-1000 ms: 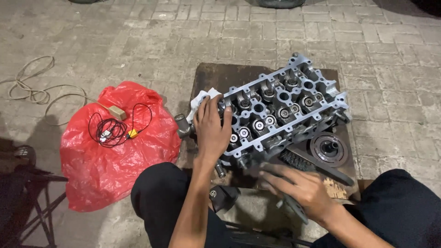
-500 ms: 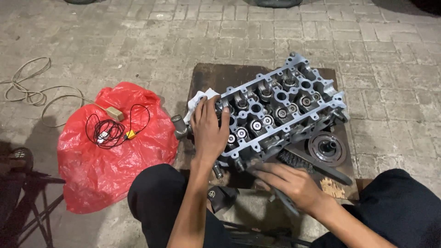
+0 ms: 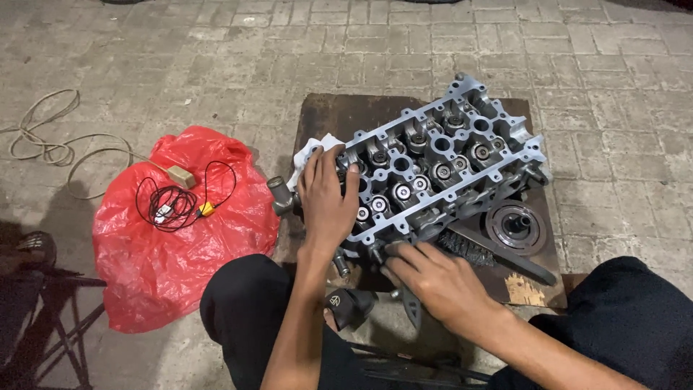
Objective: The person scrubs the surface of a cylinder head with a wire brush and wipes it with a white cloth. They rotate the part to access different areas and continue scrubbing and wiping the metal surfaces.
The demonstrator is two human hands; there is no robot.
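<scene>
A grey metal cylinder head (image 3: 440, 159) lies slantwise on a dark brown board (image 3: 339, 115) on the paved ground. My left hand (image 3: 326, 198) rests flat on its near left end, fingers spread over the top and beside a white rag (image 3: 323, 141). My right hand (image 3: 433, 278) reaches to the head's near lower edge, its fingertips touching the metal there. A black wire brush (image 3: 476, 249) lies just beyond my right hand. Whether the right hand holds anything is hidden by its fingers.
A red plastic bag (image 3: 166, 245) with a coiled black cable (image 3: 173, 206) on it lies at the left. A round metal pulley (image 3: 516, 227) sits on the board at the right. A pale cord (image 3: 43, 141) loops far left. A small dark part (image 3: 350, 305) lies between my knees.
My right hand has moved up and left from beside the board to the near edge of the cylinder head. My left hand has stayed on the head's left end.
</scene>
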